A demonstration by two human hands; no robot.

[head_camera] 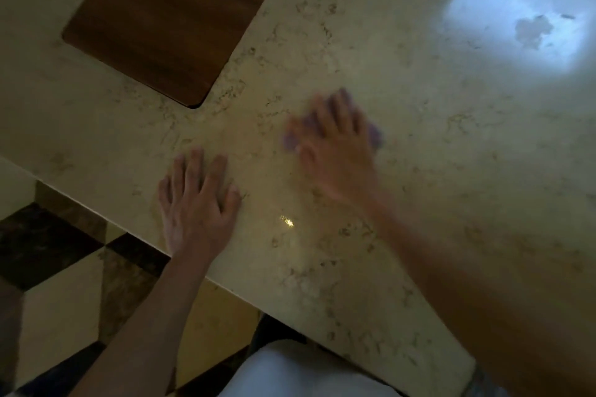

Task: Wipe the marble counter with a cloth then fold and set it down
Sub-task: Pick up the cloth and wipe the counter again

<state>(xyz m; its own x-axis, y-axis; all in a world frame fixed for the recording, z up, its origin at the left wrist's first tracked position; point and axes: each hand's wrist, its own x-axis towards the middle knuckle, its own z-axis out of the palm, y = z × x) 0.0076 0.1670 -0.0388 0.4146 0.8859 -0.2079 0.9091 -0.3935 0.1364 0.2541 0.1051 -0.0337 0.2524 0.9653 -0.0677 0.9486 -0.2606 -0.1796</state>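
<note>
The cream marble counter point(419, 145) with grey veining fills most of the head view. My right hand point(335, 151) lies flat on a small purple cloth point(375, 135), pressing it onto the counter; the hand is blurred by motion. Only the cloth's edges show, past the fingers on the left and right. My left hand point(196, 200) rests flat on the bare counter near its front edge, fingers spread, holding nothing.
A dark wooden board point(167, 19) is set in the counter at the upper left. A bright window reflection point(516, 16) lies at the upper right. The counter's front edge runs diagonally, with a patterned tile floor point(58, 267) below it.
</note>
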